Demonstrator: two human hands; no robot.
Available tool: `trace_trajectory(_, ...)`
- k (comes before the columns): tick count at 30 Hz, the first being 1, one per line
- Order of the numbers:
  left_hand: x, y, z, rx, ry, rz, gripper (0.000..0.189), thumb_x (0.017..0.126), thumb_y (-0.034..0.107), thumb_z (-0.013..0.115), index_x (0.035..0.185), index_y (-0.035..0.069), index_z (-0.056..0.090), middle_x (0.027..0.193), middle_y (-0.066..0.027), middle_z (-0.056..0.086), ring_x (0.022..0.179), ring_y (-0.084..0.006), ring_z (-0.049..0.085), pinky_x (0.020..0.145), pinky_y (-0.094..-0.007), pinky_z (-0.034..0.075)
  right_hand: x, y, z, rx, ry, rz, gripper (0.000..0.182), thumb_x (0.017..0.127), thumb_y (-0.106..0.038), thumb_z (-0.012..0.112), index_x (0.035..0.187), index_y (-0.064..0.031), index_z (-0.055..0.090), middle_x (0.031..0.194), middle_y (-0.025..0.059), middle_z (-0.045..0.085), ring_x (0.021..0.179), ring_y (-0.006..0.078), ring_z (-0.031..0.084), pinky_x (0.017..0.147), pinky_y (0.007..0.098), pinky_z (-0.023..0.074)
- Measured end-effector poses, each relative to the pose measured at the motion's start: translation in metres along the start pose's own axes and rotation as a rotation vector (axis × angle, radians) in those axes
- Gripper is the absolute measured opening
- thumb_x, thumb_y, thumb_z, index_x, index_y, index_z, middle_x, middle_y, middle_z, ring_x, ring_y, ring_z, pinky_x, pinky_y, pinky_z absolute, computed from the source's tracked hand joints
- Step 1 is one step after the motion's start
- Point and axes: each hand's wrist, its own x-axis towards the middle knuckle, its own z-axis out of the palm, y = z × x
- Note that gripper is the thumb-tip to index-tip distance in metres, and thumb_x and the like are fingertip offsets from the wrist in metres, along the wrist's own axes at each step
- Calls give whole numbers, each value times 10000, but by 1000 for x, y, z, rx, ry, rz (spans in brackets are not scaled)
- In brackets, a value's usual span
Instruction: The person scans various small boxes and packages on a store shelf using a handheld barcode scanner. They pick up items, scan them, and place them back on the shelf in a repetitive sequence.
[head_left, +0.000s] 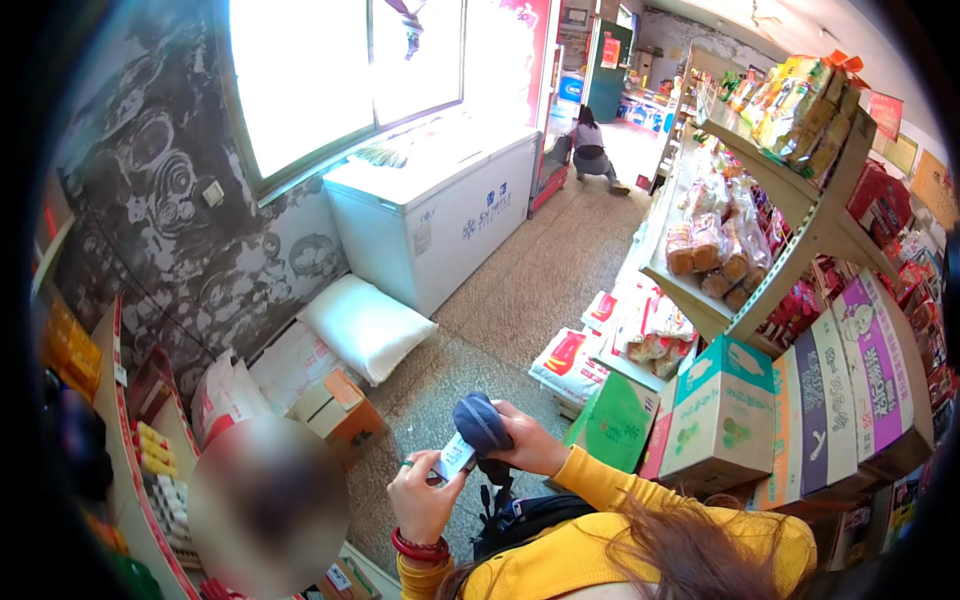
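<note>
My right hand (534, 442) grips a dark blue rolled bundle of fabric (480, 423) with a lighter stripe. A white printed tag or card (454, 455) sits against the bundle's lower left side. My left hand (424, 495), with red bangles (420, 547) at the wrist, pinches this tag between thumb and fingers. Both hands are in front of my yellow-sleeved body. Below them hangs a black bag (525, 517) with straps. Whether the tag is joined to the bundle, I cannot tell.
Shelves with bagged bread (709, 251) and stacked cartons (720, 412) stand on the right. Left are a shelf edge (120, 450), a cardboard box (341, 412), sacks (364, 326) and a chest freezer (450, 217). A person (590, 146) crouches farther down the aisle. A blurred patch covers the lower left.
</note>
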Motion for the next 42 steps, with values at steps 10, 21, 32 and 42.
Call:
trace_trajectory(10, 144, -41, 1, -117, 45, -56, 290, 659, 47, 730, 921, -25, 628, 873, -100, 639, 765, -181, 633, 685, -278, 503, 137, 90, -17, 542, 82, 111, 616, 727, -77, 730, 1270, -26, 443, 1193, 95, 548, 1093, 178, 523, 955, 326, 418)
trace_trajectory(21, 294, -35, 109, -1174, -541, -240, 311, 839, 8, 586, 1142, -46, 541, 1057, -74, 588, 950, -140, 569, 830, -274, 469, 174, 107, -74, 755, 578, 172, 594, 786, 4, 660, 1303, -9, 366, 1193, 62, 510, 1105, 160, 484, 953, 319, 410)
trace_trajectory(32, 243, 7, 204, -1222, -1530, -217, 263, 913, 76, 531, 1165, 2, 534, 1030, -15, 550, 929, -105, 544, 822, -244, 457, 54, 24, -26, 5, 1269, 513, 458, 793, -43, 680, 1196, 0, 468, 1143, 83, 542, 1060, 170, 515, 925, 306, 403)
trace_trajectory(42, 62, 91, 212, -1077, -2052, 296, 221, 868, 4, 582, 1078, -54, 551, 973, -62, 521, 912, -152, 565, 794, -274, 480, -83, -85, 52, -510, 1903, 773, 522, 752, -61, 717, 1210, 15, 480, 1195, 133, 536, 1112, 219, 507, 945, 331, 393)
